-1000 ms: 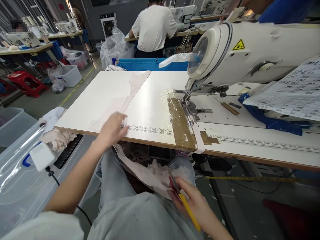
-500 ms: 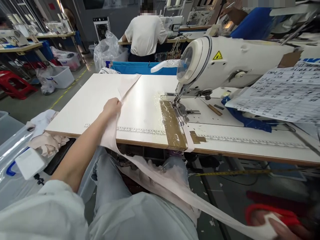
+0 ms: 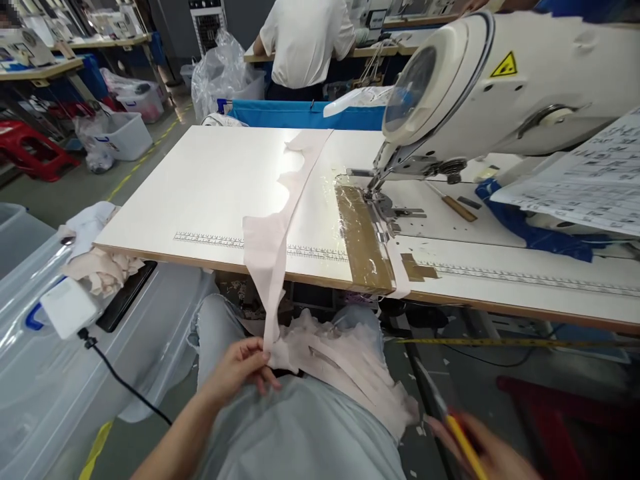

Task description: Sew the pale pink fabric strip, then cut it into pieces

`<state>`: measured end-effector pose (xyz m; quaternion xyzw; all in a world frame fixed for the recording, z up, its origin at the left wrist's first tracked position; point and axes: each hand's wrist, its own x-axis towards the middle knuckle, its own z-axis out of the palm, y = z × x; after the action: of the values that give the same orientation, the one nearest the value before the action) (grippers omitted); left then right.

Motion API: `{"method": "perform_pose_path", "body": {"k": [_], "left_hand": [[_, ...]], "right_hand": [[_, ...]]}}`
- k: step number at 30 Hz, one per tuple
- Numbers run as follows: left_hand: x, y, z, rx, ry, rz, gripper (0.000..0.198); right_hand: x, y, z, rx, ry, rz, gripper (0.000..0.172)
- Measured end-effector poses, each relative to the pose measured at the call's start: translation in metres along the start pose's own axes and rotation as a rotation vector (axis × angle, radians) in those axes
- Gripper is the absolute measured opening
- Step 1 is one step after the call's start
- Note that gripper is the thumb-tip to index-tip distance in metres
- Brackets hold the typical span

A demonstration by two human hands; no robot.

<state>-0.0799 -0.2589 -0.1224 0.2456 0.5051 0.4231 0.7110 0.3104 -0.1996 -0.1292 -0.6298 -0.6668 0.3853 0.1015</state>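
Observation:
A long pale pink fabric strip (image 3: pixel 280 207) lies across the white sewing table (image 3: pixel 210 187) and hangs over its front edge down to my lap. My left hand (image 3: pixel 240 367) pinches the strip's lower end just above my thigh, fingers closed on it. More pink fabric pieces (image 3: pixel 345 367) are piled on my lap. My right hand (image 3: pixel 480 453) is at the lower right, blurred, closed round scissors (image 3: pixel 450 417) with a yellow handle, their blades pointing up and left.
A white industrial sewing machine (image 3: pixel 480 87) stands at the table's right, with brown tape (image 3: pixel 360 240) and printed sheets (image 3: pixel 580 180) nearby. A clear plastic bin (image 3: pixel 60 373) with a white charger and fabric scraps sits at my left. A person in a white shirt (image 3: pixel 305 40) works behind.
My left hand came off the table down to my lap, gripping the strip's lower end. The strip now lies wavy across the table. My right hand with the scissors moved back in at lower right.

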Motion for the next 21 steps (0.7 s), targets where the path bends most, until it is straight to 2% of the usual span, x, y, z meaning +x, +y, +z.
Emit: {"method": "perform_pose_path", "body": {"k": [1, 3, 4, 7, 10, 14, 18, 21], "left_hand": [[-0.001, -0.008, 0.005, -0.042, 0.008, -0.003, 0.041], [-0.004, -0.016, 0.014, -0.082, 0.029, -0.009, 0.044], [-0.006, -0.017, 0.017, -0.079, 0.042, -0.011, 0.046], [-0.012, -0.014, 0.022, -0.023, 0.104, -0.003, 0.049], [-0.013, -0.009, 0.021, 0.019, 0.148, 0.016, 0.049], [-0.012, -0.007, 0.022, 0.019, 0.142, 0.017, 0.047], [-0.013, -0.005, 0.026, -0.017, 0.136, -0.009, 0.046], [-0.012, -0.005, 0.027, -0.031, 0.138, -0.016, 0.047]], "right_hand": [[0.007, -0.013, 0.012, 0.037, -0.089, -0.045, 0.053], [0.019, -0.047, 0.034, 0.077, -0.409, -0.173, 0.049], [0.024, -0.065, 0.042, 0.09, -0.521, -0.228, 0.048], [0.036, -0.109, 0.053, 0.083, -0.723, -0.357, 0.049], [0.047, -0.131, 0.053, -0.002, -0.798, -0.456, 0.049], [0.057, -0.141, 0.054, -0.091, -0.857, -0.53, 0.047], [0.061, -0.148, 0.055, -0.14, -0.842, -0.522, 0.045], [0.061, -0.15, 0.057, -0.212, -0.785, -0.548, 0.044]]}}
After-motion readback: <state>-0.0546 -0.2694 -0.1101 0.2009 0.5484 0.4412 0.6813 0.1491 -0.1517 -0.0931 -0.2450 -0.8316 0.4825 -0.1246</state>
